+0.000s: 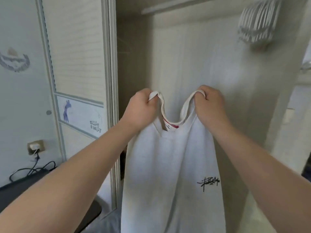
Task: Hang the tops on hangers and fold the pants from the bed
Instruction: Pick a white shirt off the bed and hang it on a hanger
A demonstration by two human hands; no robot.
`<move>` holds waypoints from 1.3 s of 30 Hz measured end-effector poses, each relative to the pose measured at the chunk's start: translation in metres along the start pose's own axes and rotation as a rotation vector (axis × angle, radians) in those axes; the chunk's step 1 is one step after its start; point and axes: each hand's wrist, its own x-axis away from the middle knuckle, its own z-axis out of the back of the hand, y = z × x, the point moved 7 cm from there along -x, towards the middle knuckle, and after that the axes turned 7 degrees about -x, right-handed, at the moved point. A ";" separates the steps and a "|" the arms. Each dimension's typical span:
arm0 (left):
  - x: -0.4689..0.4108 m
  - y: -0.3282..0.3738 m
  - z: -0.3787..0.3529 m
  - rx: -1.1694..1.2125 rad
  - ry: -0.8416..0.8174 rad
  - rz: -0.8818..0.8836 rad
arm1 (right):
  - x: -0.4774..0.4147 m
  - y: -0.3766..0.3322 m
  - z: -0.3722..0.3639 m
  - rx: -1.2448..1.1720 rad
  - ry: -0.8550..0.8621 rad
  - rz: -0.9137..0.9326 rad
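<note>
Top, a white sleeveless one, hangs full length in the head view in front of an open wardrobe, held up by its two shoulder straps. The left hand is clenched round the left strap and the right hand round the right strap, so the neckline sags in a deep U between them. A label shows inside the neck, and a dark logo sits on the lower right of the fabric. No hanger shows inside the top. A bunch of white hangers hangs well above and to the right of the top, and a wardrobe door stands to its left.

The step in hand looks like getting a hanger into it. To do that well, I would gather both straps into the left hand, keeping them level so the body stays flat. The right hand would fetch one hanger from above. Seat each strap squarely on a hanger shoulder; narrow straps will likely slip off if set near the tips.
</note>
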 end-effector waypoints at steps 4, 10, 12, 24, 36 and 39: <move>-0.094 0.013 0.018 0.053 0.025 -0.122 | -0.082 -0.023 -0.015 0.069 0.124 0.060; -0.215 0.025 0.031 0.126 0.043 -0.202 | -0.186 -0.043 -0.023 0.196 0.239 0.108; -0.249 0.027 0.031 0.125 0.053 -0.204 | -0.218 -0.044 -0.022 0.316 0.246 0.116; -0.372 0.084 0.003 -0.031 0.153 -0.291 | -0.340 0.000 0.011 0.830 0.176 -0.080; -0.406 0.118 -0.083 -0.165 0.117 -0.325 | -0.366 0.010 0.056 1.693 0.255 0.153; -0.405 0.113 -0.091 -0.176 0.104 -0.318 | -0.374 0.013 0.074 1.750 0.310 0.024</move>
